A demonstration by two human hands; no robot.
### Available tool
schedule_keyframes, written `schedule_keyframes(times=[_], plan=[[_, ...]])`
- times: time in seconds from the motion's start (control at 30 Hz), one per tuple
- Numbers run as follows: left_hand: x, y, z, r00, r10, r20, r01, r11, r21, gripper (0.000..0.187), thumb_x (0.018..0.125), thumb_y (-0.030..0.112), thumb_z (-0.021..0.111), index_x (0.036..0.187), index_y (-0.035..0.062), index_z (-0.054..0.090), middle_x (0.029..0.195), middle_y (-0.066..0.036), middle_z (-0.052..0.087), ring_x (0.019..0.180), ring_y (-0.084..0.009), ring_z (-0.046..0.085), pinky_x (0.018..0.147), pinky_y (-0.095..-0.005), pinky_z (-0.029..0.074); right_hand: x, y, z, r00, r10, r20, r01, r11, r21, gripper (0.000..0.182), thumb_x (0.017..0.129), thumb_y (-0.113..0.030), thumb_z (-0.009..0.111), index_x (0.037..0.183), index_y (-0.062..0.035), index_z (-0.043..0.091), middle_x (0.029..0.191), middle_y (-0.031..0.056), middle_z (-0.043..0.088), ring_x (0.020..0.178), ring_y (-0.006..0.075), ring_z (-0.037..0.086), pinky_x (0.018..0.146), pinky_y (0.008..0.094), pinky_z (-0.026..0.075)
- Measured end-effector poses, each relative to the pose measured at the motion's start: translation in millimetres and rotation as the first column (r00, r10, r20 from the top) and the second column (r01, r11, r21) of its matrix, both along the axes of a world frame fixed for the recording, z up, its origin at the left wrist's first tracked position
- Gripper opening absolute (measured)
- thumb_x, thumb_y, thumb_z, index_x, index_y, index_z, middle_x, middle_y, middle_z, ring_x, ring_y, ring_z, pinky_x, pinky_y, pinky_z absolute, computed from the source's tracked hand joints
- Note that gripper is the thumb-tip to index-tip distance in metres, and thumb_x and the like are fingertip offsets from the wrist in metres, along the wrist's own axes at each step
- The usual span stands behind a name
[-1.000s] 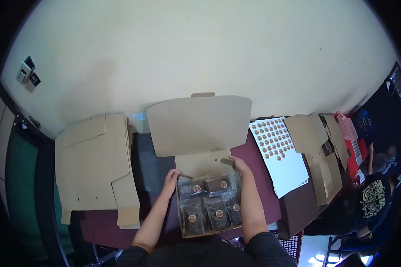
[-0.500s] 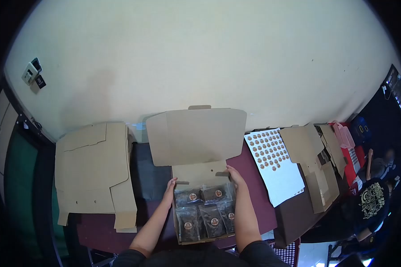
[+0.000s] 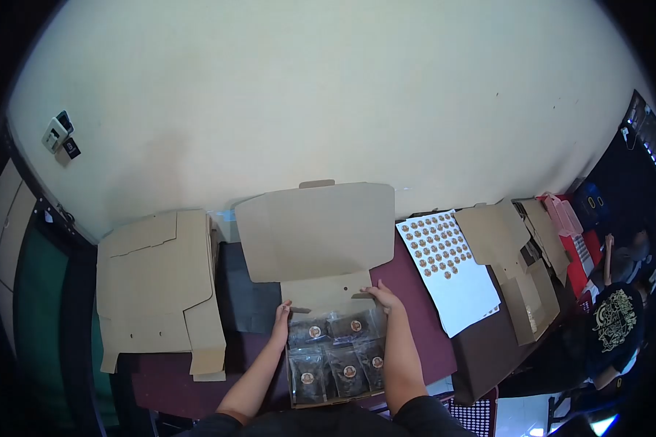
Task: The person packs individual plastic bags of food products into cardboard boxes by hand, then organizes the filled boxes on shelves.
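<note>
In front of me an open cardboard box (image 3: pixel 321 291) stands with its lid (image 3: pixel 313 237) raised toward the wall. Inside lie several clear pouches (image 3: pixel 350 371) with dark contents, each showing a round sticker (image 3: pixel 356 326). My left hand (image 3: pixel 281 324) is closed on the box's left side wall, near the rear corner. At the opposite rear corner, my right hand (image 3: pixel 388 300) grips the right side, its fingers reaching inward over the edge. Part of each hand's grip is hidden by the box walls.
Flat cardboard boxes (image 3: pixel 153 284) are stacked on the left of the maroon table (image 3: pixel 408 306). A dark sheet (image 3: pixel 246 291) lies beside them. To the right are a sticker sheet (image 3: pixel 455 302) and another open box (image 3: pixel 528 306). A person (image 3: pixel 616 320) is at far right.
The view has shifted slightly. My right hand's fingers have moved inward over the box's rear right corner, while my left hand stays at the left wall. The lid remains raised.
</note>
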State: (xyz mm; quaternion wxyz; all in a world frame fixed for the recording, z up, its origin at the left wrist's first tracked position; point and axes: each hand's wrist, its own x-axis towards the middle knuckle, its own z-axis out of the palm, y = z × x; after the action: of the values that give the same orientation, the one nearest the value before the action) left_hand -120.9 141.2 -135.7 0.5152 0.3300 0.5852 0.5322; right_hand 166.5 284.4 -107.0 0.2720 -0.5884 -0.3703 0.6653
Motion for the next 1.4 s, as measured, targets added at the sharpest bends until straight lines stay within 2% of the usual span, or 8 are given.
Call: schedule_keyframes(times=[0.17, 0.3, 0.43, 0.6, 0.7, 1.27, 1.33, 1.4], plan=[[-7, 2, -29, 0.998, -0.016, -0.067, 0.017, 1.000, 0.018, 0.062, 0.094, 0.052, 0.034, 0.136, 0.0062, 0.035, 0.138, -0.014, 0.036, 0.131, -0.0267, 0.029, 0.109, -0.0370, 0.019, 16, 9, -48, 0.999, 0.015, -0.043, -0.009, 0.991, 0.135, 0.038, 0.073, -0.011, 0.066, 0.107, 0.0033, 0.056, 0.095, 0.0096, 0.062, 0.087, 0.0188, 0.059, 0.076, 0.0296, 0.047], [6, 2, -16, 0.901, 0.226, -0.370, -0.217, 0.974, 0.067, 0.058, 0.094, 0.029, 0.047, 0.141, 0.0068, 0.021, 0.136, -0.022, 0.027, 0.125, -0.0323, 0.033, 0.105, -0.0391, 0.027, 0, -16, -17, 0.958, -0.286, 0.035, 0.264, 0.918, 0.296, 0.016, 0.073, -0.022, 0.066, 0.078, -0.0070, 0.060, 0.075, 0.0038, 0.059, 0.069, 0.0150, 0.053, 0.065, 0.0285, 0.043], [-5, 5, -24, 0.975, 0.134, -0.175, -0.086, 0.963, 0.256, 0.053, 0.087, 0.008, 0.056, 0.133, 0.0055, 0.030, 0.123, -0.015, 0.044, 0.115, -0.0247, 0.044, 0.099, -0.0342, 0.034, -5, -15, -14, 0.897, -0.365, 0.251, 0.185, 0.823, 0.537, 0.021, 0.075, -0.028, 0.066, 0.073, -0.0072, 0.062, 0.068, 0.0026, 0.057, 0.063, 0.0133, 0.051, 0.058, 0.0301, 0.041], [-18, -3, 10, 0.994, 0.104, 0.040, -0.104, 0.994, 0.013, 0.050, 0.081, 0.006, 0.063, 0.124, 0.0077, 0.038, 0.107, -0.008, 0.056, 0.102, -0.0183, 0.053, 0.090, -0.0307, 0.041, 1, -19, -9, 0.829, -0.535, -0.163, 0.556, 0.819, 0.144, 0.029, 0.087, -0.027, 0.060, 0.095, 0.0003, 0.065, 0.086, 0.0057, 0.064, 0.077, 0.0148, 0.059, 0.068, 0.0288, 0.047], [-35, -3, 41, 0.777, 0.148, 0.611, -0.219, 0.975, 0.042, 0.056, 0.080, 0.014, 0.065, 0.128, 0.0149, 0.036, 0.116, -0.005, 0.053, 0.109, -0.0205, 0.051, 0.090, -0.0388, 0.042, 6, -28, -14, 0.755, -0.486, -0.441, 0.564, 0.824, 0.057, 0.029, 0.089, -0.012, 0.054, 0.115, 0.0010, 0.055, 0.110, 0.0106, 0.060, 0.097, 0.0192, 0.058, 0.083, 0.0284, 0.046], [-33, -69, 58, 0.986, 0.079, 0.147, -0.098, 0.987, 0.128, 0.038, 0.089, 0.013, 0.057, 0.123, -0.0024, 0.049, 0.119, -0.009, 0.058, 0.111, -0.0177, 0.053, 0.097, -0.0294, 0.037, 33, -113, 39, 0.836, -0.451, -0.314, 0.548, 0.727, 0.415, 0.027, 0.076, -0.008, 0.066, 0.100, 0.0057, 0.062, 0.096, 0.0103, 0.065, 0.087, 0.0178, 0.061, 0.077, 0.0288, 0.046], [-28, -84, 53, 0.990, -0.090, 0.111, 0.086, 0.995, 0.043, 0.041, 0.088, 0.006, 0.057, 0.127, -0.0011, 0.046, 0.122, -0.008, 0.055, 0.114, -0.0175, 0.050, 0.099, -0.0292, 0.035, 44, -129, 48, 0.896, -0.421, 0.143, 0.251, 0.745, 0.618, 0.025, 0.078, -0.009, 0.065, 0.098, 0.0069, 0.062, 0.093, 0.0127, 0.066, 0.086, 0.0187, 0.061, 0.076, 0.0307, 0.047], [-19, -99, 42, 0.993, -0.114, 0.029, 0.110, 0.989, 0.103, 0.050, 0.085, 0.004, 0.059, 0.132, -0.0010, 0.042, 0.133, -0.012, 0.047, 0.123, -0.0214, 0.043, 0.104, -0.0314, 0.031, 44, -145, 45, 0.873, -0.438, 0.213, 0.200, 0.722, 0.663, 0.024, 0.079, -0.007, 0.062, 0.097, 0.0077, 0.061, 0.092, 0.0161, 0.066, 0.083, 0.0221, 0.063, 0.075, 0.0332, 0.048]])
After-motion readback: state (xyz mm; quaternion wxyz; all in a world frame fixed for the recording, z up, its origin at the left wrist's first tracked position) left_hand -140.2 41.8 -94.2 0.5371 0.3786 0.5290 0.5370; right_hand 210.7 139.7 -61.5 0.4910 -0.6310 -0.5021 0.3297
